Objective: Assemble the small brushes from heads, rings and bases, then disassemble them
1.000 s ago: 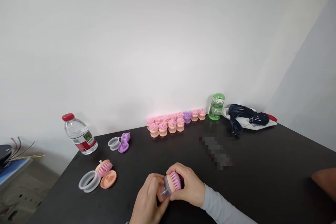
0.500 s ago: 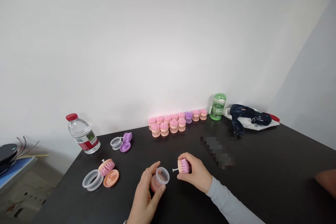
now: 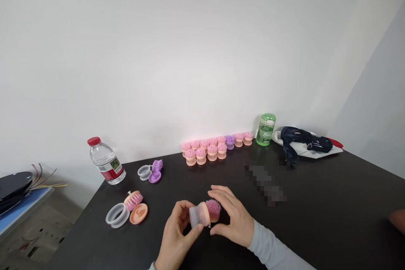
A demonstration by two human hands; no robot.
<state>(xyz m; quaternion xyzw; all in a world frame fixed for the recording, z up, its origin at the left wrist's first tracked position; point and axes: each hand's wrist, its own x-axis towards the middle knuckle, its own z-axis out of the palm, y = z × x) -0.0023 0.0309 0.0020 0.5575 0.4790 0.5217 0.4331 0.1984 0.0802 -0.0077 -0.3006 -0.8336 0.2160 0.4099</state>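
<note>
My left hand [image 3: 179, 230] grips a translucent silicone cup [image 3: 196, 216] between thumb and fingers; the cup lies tilted, its peach end facing right. Just beyond that end is a pink-bristled brush head [image 3: 214, 210], inside the curl of my right hand [image 3: 232, 215]. A short white stem shows beneath the bristles. Thumb and forefinger of the right hand are spread around the brush head; the contact of the other fingers is hidden. Whether brush head and cup touch I cannot tell.
To the left lie a translucent ring [image 3: 117, 215], another pink brush head [image 3: 133, 200], a peach disc [image 3: 139, 214] and purple parts [image 3: 155, 176]. A water bottle [image 3: 106, 161] stands behind. Several finished-looking brushes [image 3: 201, 156], a green container [image 3: 265, 129] and a dark strap [image 3: 305, 141] line the wall.
My left hand has turned the cup so its peach end points right. The right hand has moved closer, and the brush head has turned, its stem now low instead of pointing left.
</note>
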